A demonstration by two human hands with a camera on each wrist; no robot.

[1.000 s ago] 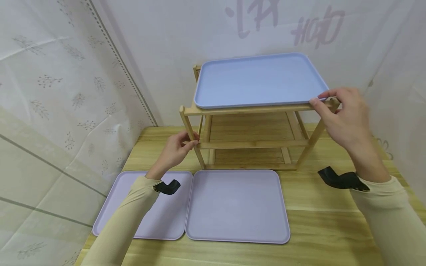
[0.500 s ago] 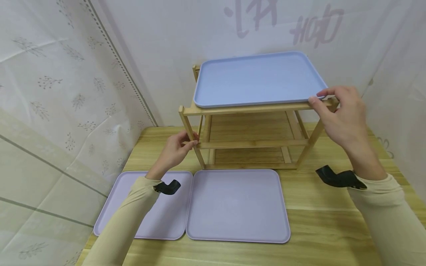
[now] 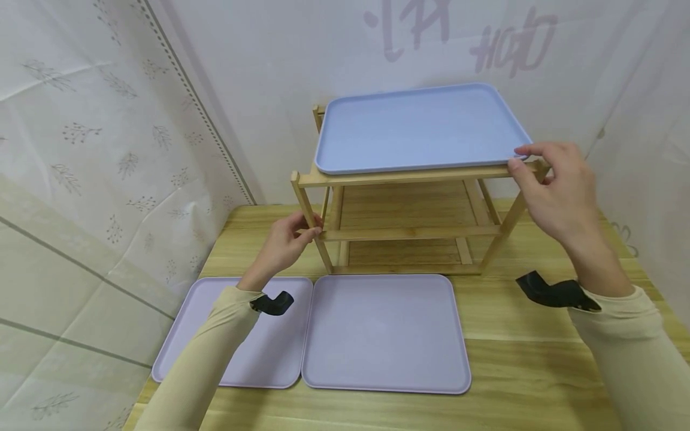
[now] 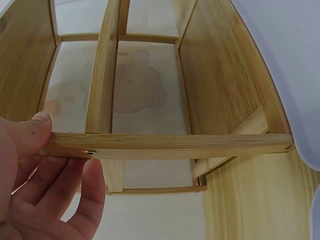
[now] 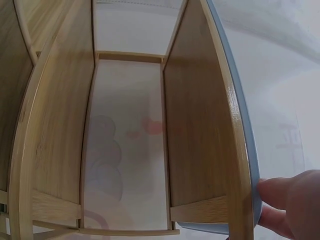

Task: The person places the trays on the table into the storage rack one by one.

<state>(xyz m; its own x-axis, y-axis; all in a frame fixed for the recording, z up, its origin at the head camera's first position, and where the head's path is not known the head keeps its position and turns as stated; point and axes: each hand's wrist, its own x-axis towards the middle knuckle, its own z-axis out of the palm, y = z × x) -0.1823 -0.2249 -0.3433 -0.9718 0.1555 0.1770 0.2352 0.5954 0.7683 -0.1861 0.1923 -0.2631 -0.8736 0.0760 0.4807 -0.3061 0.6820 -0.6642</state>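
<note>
A light blue rectangular tray (image 3: 420, 129) lies on the top level of a wooden tiered rack (image 3: 409, 233). My right hand (image 3: 563, 188) pinches the tray's front right corner, thumb at the front edge and index finger at the side. In the right wrist view the thumb (image 5: 275, 192) meets the tray's rim (image 5: 240, 110) beside the top board. On the other side, my left hand (image 3: 283, 239) grips the rack's front left post (image 4: 165, 146) near the middle level. The left wrist view has the thumb (image 4: 35, 132) on one face of that post and fingers curled beneath.
Two pale purple trays lie side by side before the rack: the middle tray (image 3: 385, 335) and the left tray (image 3: 269, 344), partly under the left sleeve (image 3: 210, 353). They rest on a wooden table (image 3: 517, 365). White curtains (image 3: 108, 149) hang behind and left.
My right thumb has shifted slightly rightward along the tray's front edge over the last half second. My left hand, the rack and the purple trays stay in place.
</note>
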